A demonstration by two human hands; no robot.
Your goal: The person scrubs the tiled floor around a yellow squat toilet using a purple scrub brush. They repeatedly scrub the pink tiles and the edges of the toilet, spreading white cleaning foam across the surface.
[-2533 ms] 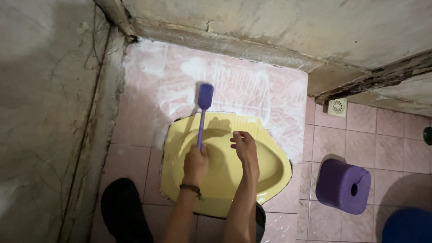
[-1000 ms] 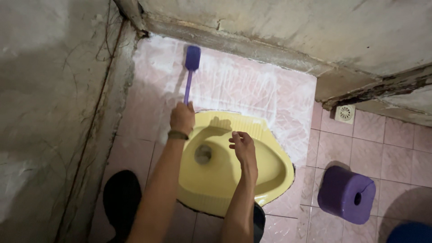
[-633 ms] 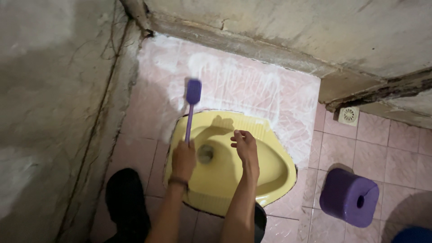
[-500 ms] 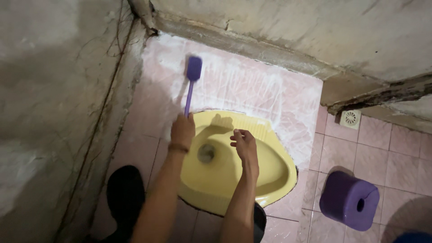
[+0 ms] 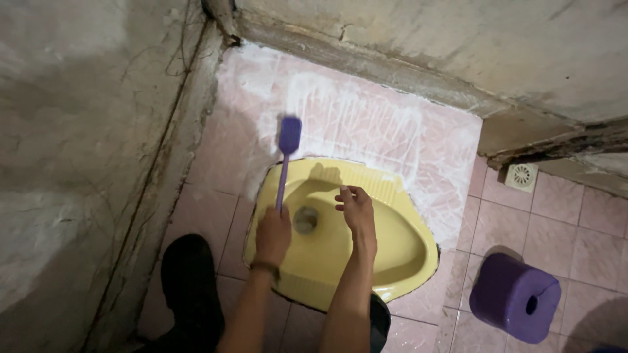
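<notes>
Scrubbing step | pink tiled floor point(image 5: 216, 216) soapy beyond yellow squat pan point(image 5: 399, 242) | purple brush point(image 5: 288, 136) head at pan's far rim | left hand point(image 5: 273, 233) clenched round handle | right hand point(image 5: 356, 210) loosely curled, empty, over pan | next stroke likely needs firm pressure on foamy tiles.

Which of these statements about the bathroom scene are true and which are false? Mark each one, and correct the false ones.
1. The left hand grips a purple brush by its handle. True.
2. The right hand holds a sponge. False: it is empty, held over the yellow squat toilet.
3. The brush head rests on the foamy pink tiles beyond the toilet. True.
4. A purple stool lies on its side left of the toilet. False: it is on the right.
5. A floor drain sits inside the toilet pan. False: it is in the tiles by the wall.
</notes>
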